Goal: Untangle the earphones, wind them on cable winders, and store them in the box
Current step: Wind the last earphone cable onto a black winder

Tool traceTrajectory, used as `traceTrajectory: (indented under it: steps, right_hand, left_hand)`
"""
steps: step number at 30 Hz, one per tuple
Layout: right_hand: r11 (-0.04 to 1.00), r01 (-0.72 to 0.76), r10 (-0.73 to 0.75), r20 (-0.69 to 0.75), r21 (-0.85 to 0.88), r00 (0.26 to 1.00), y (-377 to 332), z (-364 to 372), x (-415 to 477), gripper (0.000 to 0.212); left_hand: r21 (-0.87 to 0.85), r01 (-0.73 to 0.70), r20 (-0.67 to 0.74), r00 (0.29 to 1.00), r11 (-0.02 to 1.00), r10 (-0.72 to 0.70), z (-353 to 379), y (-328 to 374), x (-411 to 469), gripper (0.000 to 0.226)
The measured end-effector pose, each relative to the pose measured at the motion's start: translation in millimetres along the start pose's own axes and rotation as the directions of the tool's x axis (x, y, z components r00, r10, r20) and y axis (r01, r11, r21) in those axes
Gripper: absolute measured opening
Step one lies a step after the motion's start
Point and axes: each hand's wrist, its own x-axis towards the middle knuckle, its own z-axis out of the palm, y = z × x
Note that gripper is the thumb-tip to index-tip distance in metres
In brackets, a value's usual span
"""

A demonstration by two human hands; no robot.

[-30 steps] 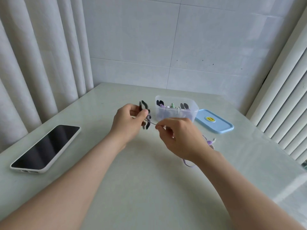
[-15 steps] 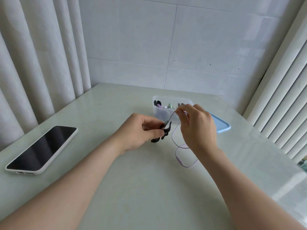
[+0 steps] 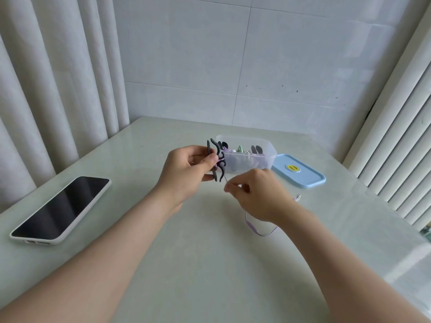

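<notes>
— Holding the black cable winder (image 3: 218,164) up beside the clear box (image 3: 268,159), is that the left hand (image 3: 186,170)?
— Yes, thumb and fingers pinch it. The right hand (image 3: 257,195) pinches the lilac earphone cable (image 3: 262,235), which runs from the winder and loops onto the table (image 3: 210,264) beneath the wrist.

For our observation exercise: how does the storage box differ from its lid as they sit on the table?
The box is clear plastic; the lid is opaque light blue. The box stands open with winders inside; the lid lies flat beside it, holding nothing. The lid bears a round yellow label; the box shows none. Both are rounded rectangles resting on the table.
</notes>
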Motion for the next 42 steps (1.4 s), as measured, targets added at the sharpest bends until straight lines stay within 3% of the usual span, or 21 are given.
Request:
traceTrajectory:
  steps: [4, 11, 14, 16, 19, 22, 26, 30, 35, 39, 42]
  right_hand:
    - [0.980, 0.195, -0.197, 0.039, 0.046, 0.980, -9.4, 0.8, -2.2, 0.029]
    - [0.970, 0.239, -0.240, 0.028, 0.036, 0.970, -10.9, 3.2, -2.5, 0.026]
    - [0.960, 0.276, -0.276, -0.002, 0.042, 0.961, -17.2, 2.7, -3.9, 0.029]
    - [0.966, 0.257, -0.258, -0.060, -0.014, 0.964, -18.2, 1.3, -5.1, 0.028]
    - [0.988, 0.137, -0.151, -0.265, -0.071, 0.952, -16.5, -3.7, -4.7, 0.020]
    - [0.993, 0.053, -0.093, -0.444, -0.101, 0.891, -13.1, -7.8, -2.2, 0.019]
    - [0.992, -0.015, -0.053, -0.532, -0.124, 0.845, -8.7, -8.1, 0.0, 0.016]
    - [0.984, -0.114, 0.037, -0.467, -0.138, 0.884, -2.6, -4.8, 1.5, 0.020]
    - [0.978, -0.182, 0.135, -0.344, -0.107, 0.929, 3.7, -1.5, 3.9, 0.022]
    - [0.995, -0.097, 0.087, -0.207, -0.039, 0.974, 1.4, 6.3, 4.3, 0.023]
    - [1.000, 0.016, -0.014, -0.124, 0.016, 0.992, -3.1, 11.2, 3.4, 0.025]
  left_hand:
    - [0.069, 0.043, -0.043, 0.998, 0.997, -0.040, -3.3, -5.9, 0.9, 0.015]
    - [-0.090, 0.184, -0.025, 0.982, 0.979, -0.187, -4.4, -3.8, 0.7, 0.022]
    - [-0.028, 0.169, -0.052, 0.984, 0.985, -0.170, -6.0, -4.7, -0.5, 0.019]
    - [0.142, 0.085, -0.086, 0.994, 0.986, -0.073, -7.1, -7.9, -0.4, 0.012]
    - [0.324, -0.021, -0.053, 0.998, 0.946, 0.041, -11.4, -11.5, 2.1, 0.008]
    - [0.290, -0.032, 0.123, 0.992, 0.956, -0.004, -11.8, -11.7, 0.9, 0.013]
    - [0.323, -0.110, 0.265, 0.964, 0.940, 0.022, -4.6, -10.2, -3.6, 0.020]
    - [0.343, -0.120, 0.321, 0.947, 0.931, 0.003, -2.2, -8.8, -5.5, 0.019]
    - [0.091, -0.039, 0.303, 0.953, 0.995, 0.009, -0.7, -3.7, -4.0, 0.022]
    - [-0.104, 0.020, 0.181, 0.983, 0.994, -0.001, 2.0, 1.5, -3.6, 0.021]
    - [-0.075, 0.034, 0.010, 0.999, 0.997, -0.033, 0.1, 2.0, -0.5, 0.020]
